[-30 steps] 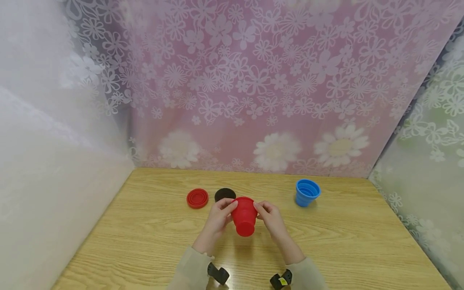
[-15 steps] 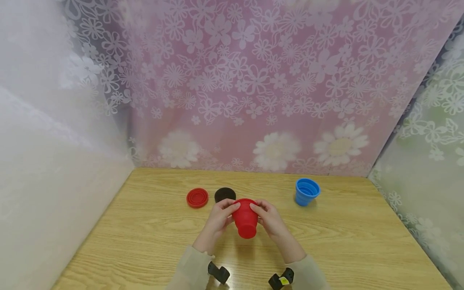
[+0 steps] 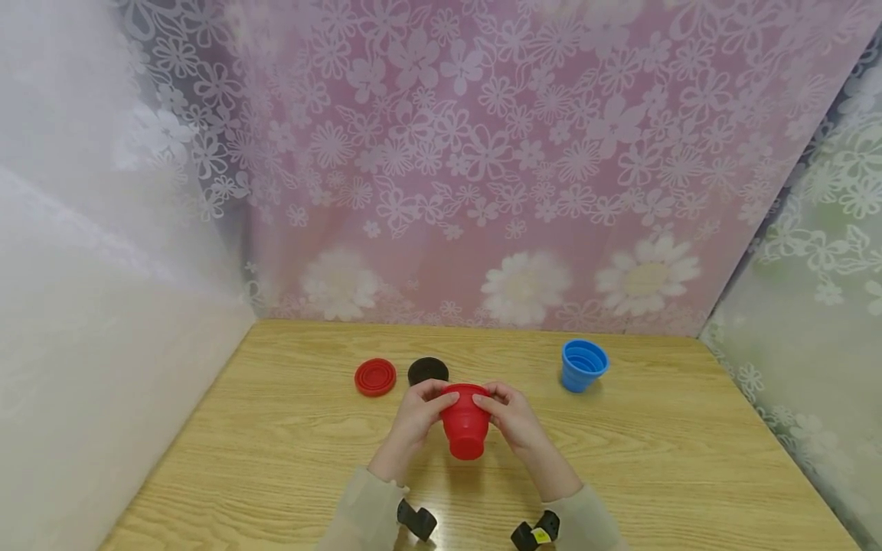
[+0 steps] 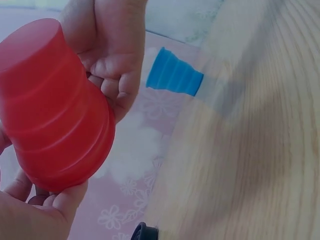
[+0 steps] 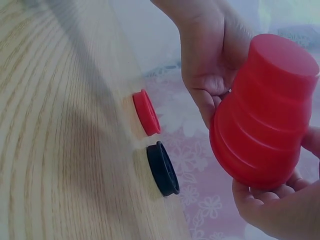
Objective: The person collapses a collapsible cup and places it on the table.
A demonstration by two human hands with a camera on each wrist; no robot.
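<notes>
Red cup [image 3: 465, 425], gripped by both hands [image 3: 413, 414], above a wood-grain table [image 3: 276, 436], pink flower-patterned backdrop [image 3: 482, 176] behind

- A pink floral sheet [image 3: 482, 184] hangs behind (large white daisies near its lower edge).
- A whitish sheet [image 3: 103, 321] walls the left, a greenish flowered sheet [image 3: 813, 321] the right.
- Light glares off the wood-grained tabletop [image 3: 262, 444].

Black disc [image 3: 428, 370] sits on table [image 3: 276, 428], red disc [image 3: 375, 377] just left of it, blue cup [image 3: 584, 367] well right, flowered curtain [image 3: 482, 153] behind.
</notes>
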